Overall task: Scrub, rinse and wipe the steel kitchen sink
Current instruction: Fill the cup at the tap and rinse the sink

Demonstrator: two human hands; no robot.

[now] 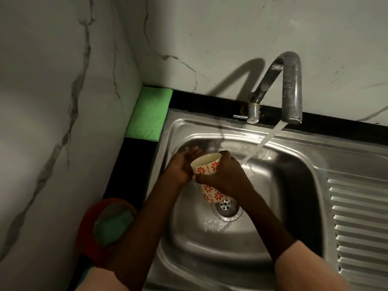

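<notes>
Starting at the far left, a red bowl (94, 225) with something teal inside sits on the dark counter, and a folded green cloth (150, 116) lies in the corner by the marble wall, just beside the sink's rim. Next comes the left hand (182, 164), fingers relaxed and mostly straight, cupped open against the mouth side of a patterned cup (206, 164). The right hand (224, 175) wraps round that cup from the other side, and a second cup of the same pattern (212, 195) shows just beneath, near the drain (225, 204); whether that hand holds both I cannot tell. The steel sink (294, 175) lies below, wet, with the tap (290, 89) running and its stream landing right of the hands. It looks like rinsing: I would fill the cup under the stream and tip it round the walls so water sweeps everything toward the drain, keeping a firm hold on the wet cup.
</notes>
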